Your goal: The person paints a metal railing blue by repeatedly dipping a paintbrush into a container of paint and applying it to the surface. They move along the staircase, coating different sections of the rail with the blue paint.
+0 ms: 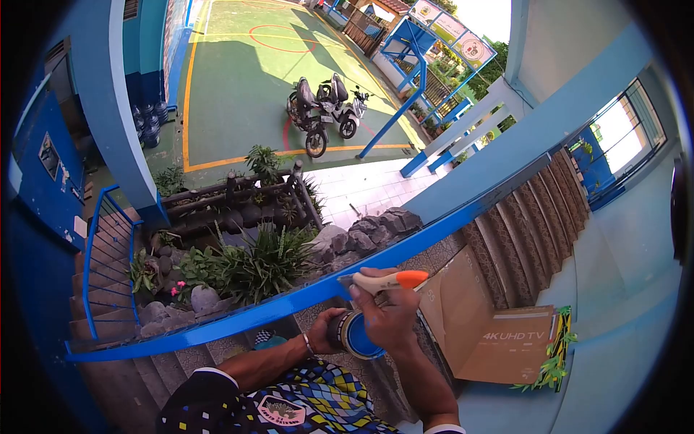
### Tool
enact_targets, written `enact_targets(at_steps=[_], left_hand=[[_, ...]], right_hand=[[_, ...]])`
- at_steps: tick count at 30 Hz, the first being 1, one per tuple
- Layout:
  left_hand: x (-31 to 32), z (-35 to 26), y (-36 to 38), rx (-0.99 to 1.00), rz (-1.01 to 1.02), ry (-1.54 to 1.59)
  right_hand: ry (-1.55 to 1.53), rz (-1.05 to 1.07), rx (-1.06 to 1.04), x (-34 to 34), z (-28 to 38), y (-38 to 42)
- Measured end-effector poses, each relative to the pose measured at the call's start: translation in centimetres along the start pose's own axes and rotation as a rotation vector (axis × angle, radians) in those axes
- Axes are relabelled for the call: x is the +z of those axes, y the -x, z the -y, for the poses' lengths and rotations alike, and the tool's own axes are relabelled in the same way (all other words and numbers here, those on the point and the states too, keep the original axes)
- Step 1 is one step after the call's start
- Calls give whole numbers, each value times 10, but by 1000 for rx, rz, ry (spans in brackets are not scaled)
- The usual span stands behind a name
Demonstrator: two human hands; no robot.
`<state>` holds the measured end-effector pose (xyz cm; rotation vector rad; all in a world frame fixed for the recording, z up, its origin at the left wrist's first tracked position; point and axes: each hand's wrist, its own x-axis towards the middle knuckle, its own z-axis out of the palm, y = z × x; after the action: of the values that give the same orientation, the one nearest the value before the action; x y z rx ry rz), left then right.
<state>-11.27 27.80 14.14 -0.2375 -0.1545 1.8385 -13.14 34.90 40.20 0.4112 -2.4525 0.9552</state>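
My left hand (323, 334) is wrapped round the side of a small paint can (337, 330), tilted so that the blue paint (363, 337) inside faces me. In my right hand (391, 318) is a paintbrush (382, 281) with a pale handle and an orange end. Its bristle end points left, right at the blue railing (296, 298) in this view. The railing's top surface looks glossy blue. My right forearm passes just right of the can, and the hand is above the can's opening.
Stairs (524, 228) climb at the right beside a wall. An opened cardboard box (499, 346) lies on the steps next to green leaves (555, 369). Beyond the railing are rocks (376, 231), plants (271, 260) and motorcycles (325, 108) on a court.
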Motion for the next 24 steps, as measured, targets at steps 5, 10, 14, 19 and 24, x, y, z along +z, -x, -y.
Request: enact_targets(at_steps=[5,10,14,19,24], left_hand=[[-10,-2,-5,-7,42,19],[-22,-6,-4,-30,97,43],[-26,-8,-5,-16,100,63],[-8,-6,-6,15,-40,26],[2,-7,-10,17,-40,-12]], right_hand=[[63,-417,382,-95,-92,-65],[561,-635,312,-189,-153,-118],[603,-677,98,-195,-162,-127],[614,-331,-187,-104,-92,-79],[325,-46,-225,-37,-15,-12]])
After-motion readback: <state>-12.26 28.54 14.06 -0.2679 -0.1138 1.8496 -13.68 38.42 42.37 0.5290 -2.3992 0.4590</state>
